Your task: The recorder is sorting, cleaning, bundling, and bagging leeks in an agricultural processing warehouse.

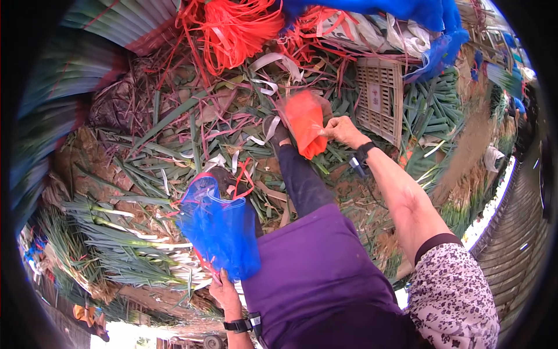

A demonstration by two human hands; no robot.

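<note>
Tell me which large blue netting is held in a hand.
The lower-left blue netting, its bottom edge held in the left hand. The other blue netting, along the picture's top, has no hand on it.

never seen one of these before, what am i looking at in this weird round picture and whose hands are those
There's no robot here. The single picture comes from a wide fisheye camera on a person's head, looking down, so edges bend and the corners go black. The bare hands belong to the wearer, whose lap is covered by purple cloth.

The fingers of the right hand pinch a thin orange sheet or bag. The left hand holds blue netting.

The ground is strewn with cut green leaves. Long green stalks with white ends lie at the left, a pile of red strips is at the top, and a slatted crate stands beyond the right hand.
</note>
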